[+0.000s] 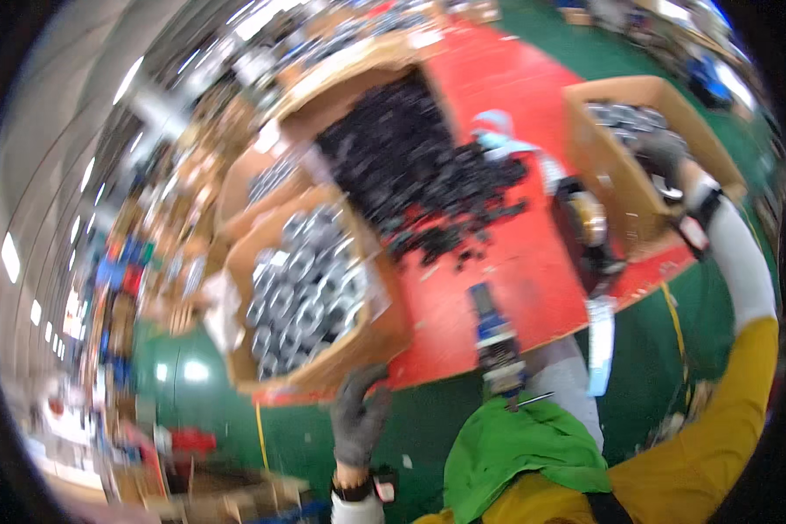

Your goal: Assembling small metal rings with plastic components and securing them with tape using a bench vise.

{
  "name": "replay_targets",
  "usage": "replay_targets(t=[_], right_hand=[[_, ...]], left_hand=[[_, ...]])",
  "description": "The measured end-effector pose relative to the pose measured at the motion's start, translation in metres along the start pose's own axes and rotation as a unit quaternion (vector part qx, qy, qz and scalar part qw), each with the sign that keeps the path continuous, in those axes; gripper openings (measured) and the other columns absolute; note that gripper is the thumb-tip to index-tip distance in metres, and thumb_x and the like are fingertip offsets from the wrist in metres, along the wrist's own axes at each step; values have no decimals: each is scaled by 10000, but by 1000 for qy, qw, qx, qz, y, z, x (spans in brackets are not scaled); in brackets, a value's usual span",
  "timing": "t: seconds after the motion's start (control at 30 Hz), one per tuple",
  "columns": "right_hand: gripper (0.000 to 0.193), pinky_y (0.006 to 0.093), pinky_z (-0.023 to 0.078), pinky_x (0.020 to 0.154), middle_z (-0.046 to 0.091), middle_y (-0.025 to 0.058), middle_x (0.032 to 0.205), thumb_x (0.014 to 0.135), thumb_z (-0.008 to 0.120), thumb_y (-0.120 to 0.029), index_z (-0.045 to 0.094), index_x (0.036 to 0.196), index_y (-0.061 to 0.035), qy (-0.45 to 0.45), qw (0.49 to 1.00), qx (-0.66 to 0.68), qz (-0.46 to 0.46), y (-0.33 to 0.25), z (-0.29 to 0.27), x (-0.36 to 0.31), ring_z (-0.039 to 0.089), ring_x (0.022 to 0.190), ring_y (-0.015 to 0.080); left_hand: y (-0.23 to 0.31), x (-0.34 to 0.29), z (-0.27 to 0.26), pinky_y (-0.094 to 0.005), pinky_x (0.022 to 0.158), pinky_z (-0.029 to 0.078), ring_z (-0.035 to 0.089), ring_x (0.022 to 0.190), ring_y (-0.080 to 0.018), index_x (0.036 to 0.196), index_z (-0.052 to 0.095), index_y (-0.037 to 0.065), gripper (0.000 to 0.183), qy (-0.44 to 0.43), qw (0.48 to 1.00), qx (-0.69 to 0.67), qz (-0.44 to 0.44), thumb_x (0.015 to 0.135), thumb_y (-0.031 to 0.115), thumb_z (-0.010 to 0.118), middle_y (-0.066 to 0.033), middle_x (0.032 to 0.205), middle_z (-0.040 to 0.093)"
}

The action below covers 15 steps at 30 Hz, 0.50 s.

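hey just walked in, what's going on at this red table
The person's gloved right hand is inside the right cardboard box, at shiny metal parts; blur hides whether it holds one. The left hand, open and apparently empty, is by the left box of silvery rings. Between them, black pieces spill onto the red table.

The rings [306,293] look like glossy metal, the carton [386,342] around them matt cardboard, the tabletop [540,284] smooth.

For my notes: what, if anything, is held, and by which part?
The grey-gloved left hand shows nothing held. The grey-gloved right hand is at shiny silver metal parts; blur hides whether it holds one.
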State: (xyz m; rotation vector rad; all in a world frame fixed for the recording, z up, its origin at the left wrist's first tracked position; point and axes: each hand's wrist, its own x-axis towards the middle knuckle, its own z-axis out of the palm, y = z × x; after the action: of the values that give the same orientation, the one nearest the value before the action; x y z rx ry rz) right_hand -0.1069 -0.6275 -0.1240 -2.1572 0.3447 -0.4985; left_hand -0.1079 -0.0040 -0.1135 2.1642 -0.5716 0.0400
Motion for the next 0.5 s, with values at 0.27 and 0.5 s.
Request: replay_targets(t=[0.27, 0.5], right_hand=[[344, 297, 502, 650, 596, 65, 933, 812, 663, -213, 557, 1084, -31, 58, 973, 106, 198, -20, -9, -20, 579, 800, 161], [265, 281, 409, 912, 617, 90, 1053, 856, 604, -126, 557, 1098, -29, 120, 988, -95, -12, 47, -26, -22, 557, 995, 170]], left_hand=[[15, 69, -123, -261, 786, 460, 584, 849, -129, 1062, 609, -14, 222, 122, 991, 24, -43, 878, 94, 549, -85, 955, 650], [-56, 164, -117, -308, 657, 480, 600, 713, -194, 959, 645, -15, 636, -220, 869, 369, -244, 674, 552, 693, -91, 825, 665]])
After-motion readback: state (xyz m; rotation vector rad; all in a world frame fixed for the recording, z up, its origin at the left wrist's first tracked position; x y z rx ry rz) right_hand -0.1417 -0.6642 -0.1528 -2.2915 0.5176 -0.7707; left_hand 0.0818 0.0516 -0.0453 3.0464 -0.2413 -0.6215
